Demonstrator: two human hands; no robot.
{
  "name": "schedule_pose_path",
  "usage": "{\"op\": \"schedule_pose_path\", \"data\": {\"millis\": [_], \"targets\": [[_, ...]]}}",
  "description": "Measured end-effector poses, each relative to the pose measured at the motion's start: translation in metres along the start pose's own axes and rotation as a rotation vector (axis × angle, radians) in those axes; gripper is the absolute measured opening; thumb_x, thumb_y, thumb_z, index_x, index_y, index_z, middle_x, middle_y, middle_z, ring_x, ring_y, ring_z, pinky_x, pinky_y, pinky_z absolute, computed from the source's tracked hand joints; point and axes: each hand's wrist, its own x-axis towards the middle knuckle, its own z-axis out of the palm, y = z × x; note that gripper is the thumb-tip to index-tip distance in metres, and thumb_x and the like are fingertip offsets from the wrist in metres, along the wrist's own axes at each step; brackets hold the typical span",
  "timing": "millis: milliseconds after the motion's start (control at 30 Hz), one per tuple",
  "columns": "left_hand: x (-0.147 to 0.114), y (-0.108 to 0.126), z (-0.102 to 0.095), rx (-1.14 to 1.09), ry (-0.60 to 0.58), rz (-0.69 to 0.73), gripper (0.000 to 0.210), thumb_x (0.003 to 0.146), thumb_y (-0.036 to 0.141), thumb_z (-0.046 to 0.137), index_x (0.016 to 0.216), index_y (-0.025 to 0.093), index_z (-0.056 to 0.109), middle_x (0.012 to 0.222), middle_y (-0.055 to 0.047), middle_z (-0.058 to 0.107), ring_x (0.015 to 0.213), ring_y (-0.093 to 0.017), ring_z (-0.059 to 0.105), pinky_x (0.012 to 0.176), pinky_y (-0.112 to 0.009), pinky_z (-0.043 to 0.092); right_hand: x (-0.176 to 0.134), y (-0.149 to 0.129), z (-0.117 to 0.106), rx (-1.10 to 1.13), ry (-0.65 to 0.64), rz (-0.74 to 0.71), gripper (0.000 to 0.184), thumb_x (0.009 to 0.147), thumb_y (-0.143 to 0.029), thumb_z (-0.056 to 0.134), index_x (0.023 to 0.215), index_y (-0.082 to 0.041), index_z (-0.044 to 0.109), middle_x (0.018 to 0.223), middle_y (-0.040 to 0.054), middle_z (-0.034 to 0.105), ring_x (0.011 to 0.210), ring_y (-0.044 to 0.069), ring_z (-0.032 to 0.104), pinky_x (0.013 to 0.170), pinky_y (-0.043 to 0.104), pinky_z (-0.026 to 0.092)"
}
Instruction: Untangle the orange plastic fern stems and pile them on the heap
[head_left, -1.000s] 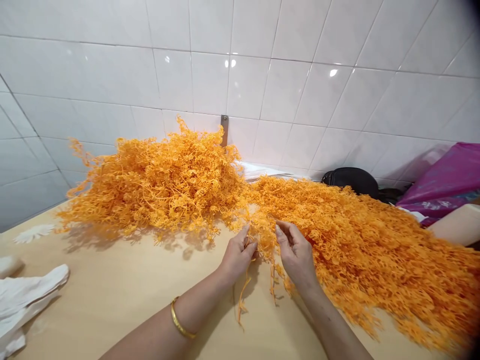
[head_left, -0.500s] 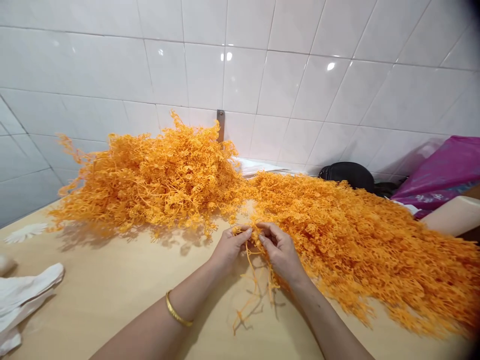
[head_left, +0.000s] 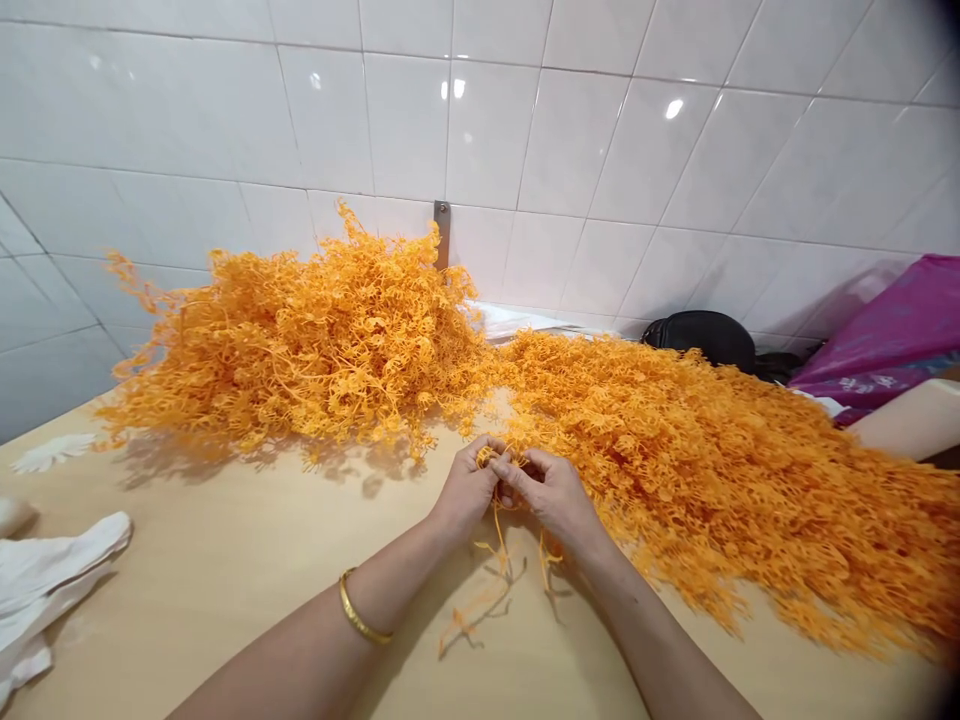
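My left hand (head_left: 463, 492) is closed, pinching a thin orange artificial foliage sprig (head_left: 498, 528) over the front middle of the table. My right hand (head_left: 559, 500) meets it from the right, thumb and fingers pinched on the same sprig. The fingertips of both hands touch or nearly touch, and they hide part of the stem. Branched ends of the sprig hang below the hands towards the tabletop. Just beyond my hands lies a broad heap of similar orange sprigs (head_left: 720, 470), stretching to the right. A taller bushy pile of orange sprigs (head_left: 322, 350) stands at the left back.
White gloves (head_left: 56, 575) lie at the left edge of the table (head_left: 247, 580). A black case (head_left: 701, 338) and a purple bag (head_left: 885, 330) sit behind the right heap. White tiled wall (head_left: 495, 130) closes off the back, with a metal strip (head_left: 442, 235) against it.
My hands have drawn closer together, the right fingertips moving left onto the left ones. The hanging sprig end has shifted left. The view has tilted slightly.
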Motion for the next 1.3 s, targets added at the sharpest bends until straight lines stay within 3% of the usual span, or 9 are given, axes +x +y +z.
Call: {"op": "schedule_pose_path", "data": {"millis": [200, 400, 467, 633, 800, 900, 1033, 1167, 1300], "targets": [[-0.001, -0.001, 0.000, 0.017, -0.050, 0.029, 0.020, 0.071, 0.035, 0.052, 0.074, 0.019, 0.040, 0.040, 0.007, 0.044, 0.036, -0.007, 0.043, 0.042, -0.019, 0.034, -0.002, -0.001, 0.004, 0.168, -0.039, -0.083, 0.030, 0.080, -0.037, 0.040, 0.060, -0.017, 0.048, 0.049, -0.0017, 0.050, 0.046, 0.011, 0.048, 0.050, 0.023, 0.038], [0.006, -0.004, -0.004, -0.192, 0.017, -0.022, 0.029, 0.063, 0.033, 0.062, 0.071, 0.020, 0.037, 0.037, 0.010, 0.035, 0.032, -0.006, 0.036, 0.040, -0.018, 0.033, -0.005, -0.002, 0.010, -0.418, 0.307, -0.397, 0.022, 0.079, -0.024, 0.039, 0.064, -0.017, 0.054, 0.065, 0.0029, 0.054, 0.067, 0.014, 0.048, 0.068, 0.028, 0.034], [0.010, -0.001, -0.008, -0.233, 0.079, -0.031, 0.028, 0.064, 0.031, 0.062, 0.070, 0.020, 0.036, 0.035, 0.011, 0.031, 0.030, -0.004, 0.030, 0.040, -0.019, 0.033, -0.005, -0.006, 0.005, -0.496, 0.407, -0.451, 0.020, 0.080, -0.025, 0.040, 0.068, -0.018, 0.054, 0.067, 0.0028, 0.054, 0.067, 0.014, 0.047, 0.068, 0.028, 0.033], [0.014, 0.006, -0.017, -0.264, 0.185, -0.033, 0.029, 0.064, 0.029, 0.062, 0.066, 0.020, 0.034, 0.036, 0.012, 0.028, 0.030, -0.003, 0.028, 0.043, -0.021, 0.037, -0.001, -0.008, -0.026, -0.272, 0.698, -0.230, 0.025, 0.082, -0.036, 0.037, 0.067, -0.018, 0.045, 0.056, -0.0016, 0.045, 0.050, 0.010, 0.040, 0.049, 0.022, 0.031], [0.011, 0.002, -0.015, -0.251, 0.156, -0.021, 0.029, 0.063, 0.032, 0.062, 0.068, 0.020, 0.036, 0.039, 0.009, 0.038, 0.035, -0.006, 0.038, 0.047, -0.022, 0.038, -0.001, -0.003, -0.028, -0.104, 0.493, -0.157, 0.028, 0.080, -0.039, 0.038, 0.063, -0.018, 0.044, 0.055, -0.0007, 0.049, 0.050, 0.011, 0.045, 0.048, 0.022, 0.035], [0.008, 0.001, -0.012, -0.232, 0.123, -0.012, 0.028, 0.062, 0.029, 0.063, 0.069, 0.019, 0.037, 0.041, 0.008, 0.043, 0.037, -0.007, 0.042, 0.045, -0.021, 0.036, -0.002, -0.002, -0.015, -0.137, 0.367, -0.132, 0.020, 0.079, -0.034, 0.041, 0.078, -0.018, 0.051, 0.059, 0.0001, 0.054, 0.048, 0.011, 0.047, 0.047, 0.022, 0.036], [0.004, 0.001, -0.008, -0.198, 0.080, -0.011, 0.026, 0.062, 0.027, 0.063, 0.069, 0.019, 0.039, 0.043, 0.006, 0.048, 0.038, -0.008, 0.045, 0.045, -0.021, 0.037, -0.001, 0.002, -0.005, -0.169, 0.246, -0.073, 0.027, 0.077, -0.033, 0.041, 0.092, -0.016, 0.055, 0.057, -0.0007, 0.052, 0.044, 0.010, 0.042, 0.043, 0.022, 0.033], [0.004, 0.002, -0.008, -0.184, 0.017, -0.002, 0.024, 0.064, 0.029, 0.062, 0.069, 0.018, 0.041, 0.044, 0.004, 0.049, 0.038, -0.009, 0.046, 0.044, -0.021, 0.035, 0.002, 0.007, -0.003, -0.178, 0.187, -0.074, 0.032, 0.073, -0.039, 0.047, 0.091, -0.015, 0.057, 0.059, -0.0003, 0.053, 0.046, 0.010, 0.041, 0.043, 0.022, 0.031], [0.005, 0.004, -0.012, -0.188, -0.033, -0.054, 0.020, 0.065, 0.028, 0.061, 0.072, 0.014, 0.048, 0.041, 0.006, 0.043, 0.034, -0.005, 0.039, 0.042, -0.018, 0.031, 0.001, 0.008, -0.001, -0.179, 0.155, -0.126, 0.023, 0.076, -0.037, 0.045, 0.070, -0.016, 0.054, 0.056, -0.0026, 0.047, 0.049, 0.008, 0.038, 0.045, 0.021, 0.030]]}}
